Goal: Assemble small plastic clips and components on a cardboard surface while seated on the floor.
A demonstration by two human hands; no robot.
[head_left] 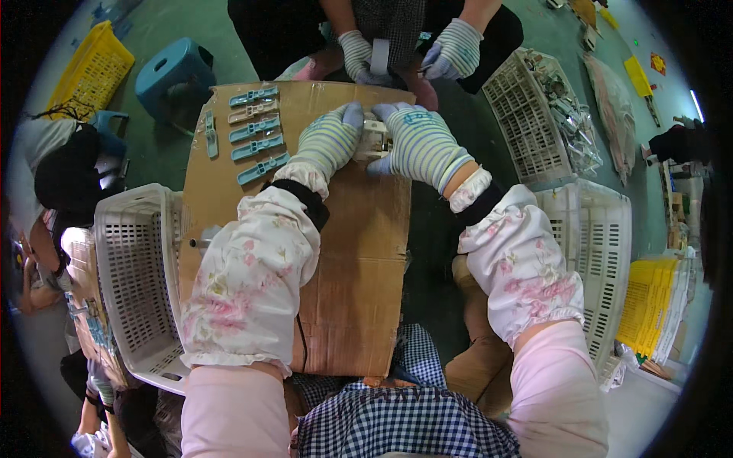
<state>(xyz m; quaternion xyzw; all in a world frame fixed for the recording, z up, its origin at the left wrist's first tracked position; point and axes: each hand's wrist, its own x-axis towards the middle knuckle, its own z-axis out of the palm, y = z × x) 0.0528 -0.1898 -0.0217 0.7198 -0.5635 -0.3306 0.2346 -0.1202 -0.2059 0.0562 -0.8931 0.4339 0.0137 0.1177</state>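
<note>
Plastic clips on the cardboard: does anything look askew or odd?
Yes, mildly: one blue plastic clip lies left of the five-clip column, turned lengthwise while those lie crosswise. The column's second clip from the top looks beige rather than blue.

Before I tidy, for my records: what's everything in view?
Clips: six, five bluish, one beige, cardboard's upper left
Small piece: one, whitish, between hands
Cardboard: one, brown, centre
Baskets: at least three, whitish, left, right, upper right
Crate: one, yellow, upper left
Stool: at least one, blue, upper left
Stack: one, yellow, right
Other people: at least two, darkish clothing, top, left
Floral sleeves: two, whitish, foreground
Left hand: one, pale glove, on piece
Right hand: one, pale glove, on piece
</note>
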